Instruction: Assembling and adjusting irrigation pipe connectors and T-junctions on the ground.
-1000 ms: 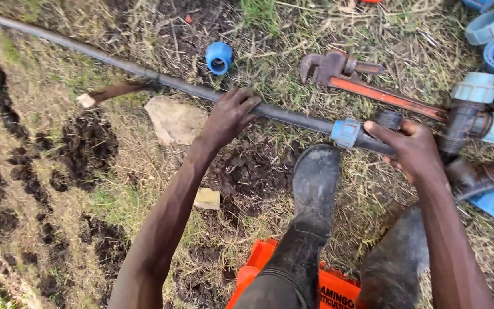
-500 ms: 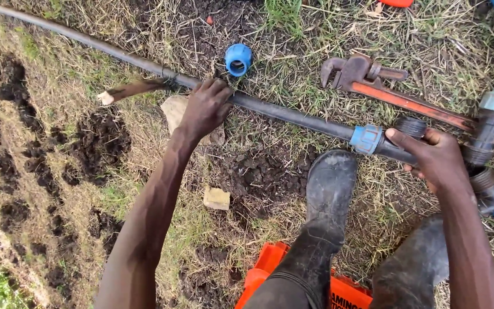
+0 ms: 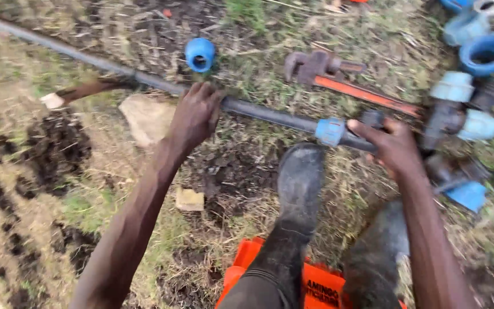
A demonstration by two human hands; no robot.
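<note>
Head view, looking down. A long black plastic pipe (image 3: 270,114) lies across grass and dark soil, running from the upper left towards the right. The left hand (image 3: 195,114) is clenched around the pipe near its middle, its grip closed over the top. The right hand (image 3: 393,146) grasps the same pipe at its right end, just beside a pale blue ring-shaped collar (image 3: 330,131) fitted on the pipe. A black rubber boot (image 3: 298,183) stands on the ground just below the collar; a second boot (image 3: 375,257) is partly hidden under the right forearm. An orange plastic crate (image 3: 315,283) sits beneath the legs. Beyond the pipe lie a blue plastic end cap (image 3: 200,54) and a rust-red pipe wrench with an orange handle (image 3: 344,80). Blue and grey pipe fittings (image 3: 458,109) are clustered at the right. A pale flat stone (image 3: 147,117) lies just beside the left hand.
</note>
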